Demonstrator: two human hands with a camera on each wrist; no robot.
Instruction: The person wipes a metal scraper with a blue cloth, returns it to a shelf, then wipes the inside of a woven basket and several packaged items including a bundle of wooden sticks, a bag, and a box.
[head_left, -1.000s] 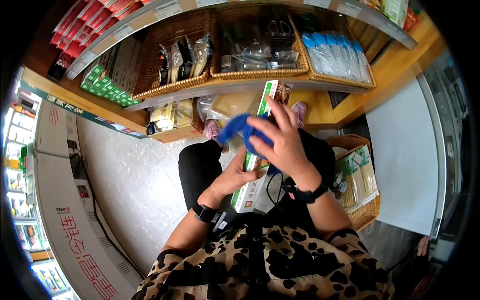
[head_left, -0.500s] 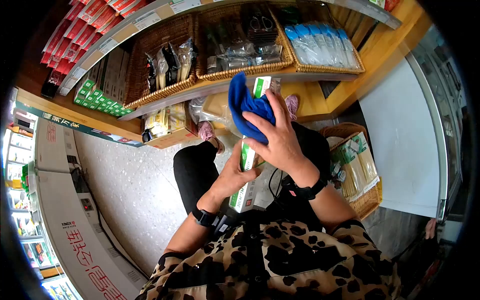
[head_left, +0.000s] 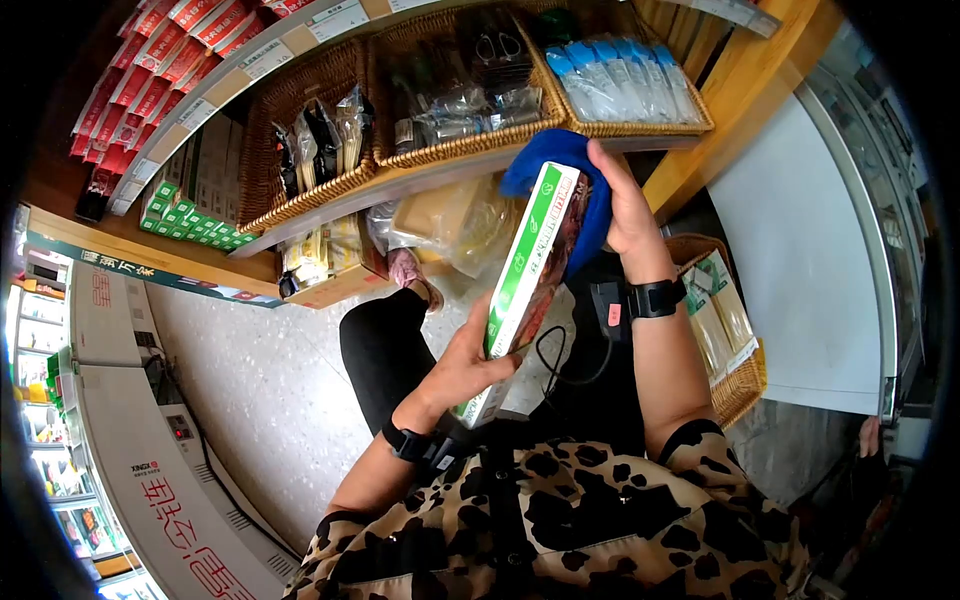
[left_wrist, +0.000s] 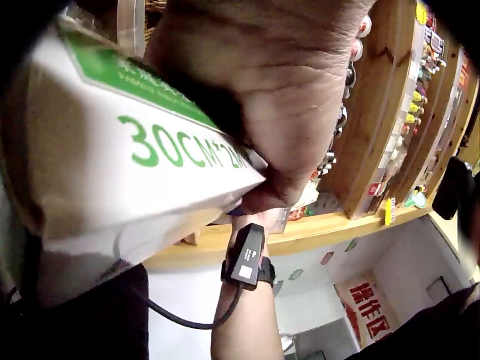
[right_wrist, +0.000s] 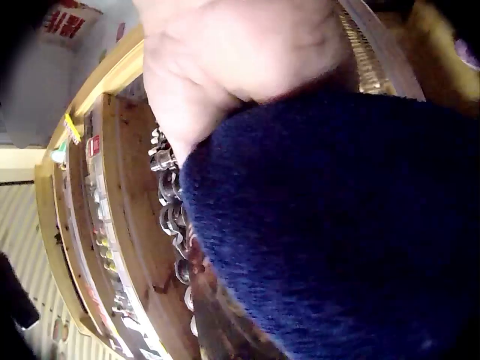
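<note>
A long green-and-white box (head_left: 533, 262), printed "30CM" in the left wrist view, slants up and away from the person's lap. My left hand (head_left: 462, 362) grips its lower part, thumb across the near side. At the far end, my right hand (head_left: 634, 222) holds a blue cloth (head_left: 592, 215) that wraps round the back and right side of the box. The cloth hides most of the right fingers. It fills much of the right wrist view as a dark blue fold (right_wrist: 337, 225) below the palm.
Wicker baskets (head_left: 300, 205) of packaged goods line the shelf ahead, with small green-ended boxes (head_left: 180, 215) at its left. Below are a carton (head_left: 335, 283) and plastic-wrapped goods (head_left: 455, 215). Another basket (head_left: 735, 395) stands on the right; a white freezer (head_left: 140, 450) is on the left.
My right hand has moved from the box's front with the cloth to its far right end, turning so the cloth lies behind the box. The box's printed long side now faces up more fully.
</note>
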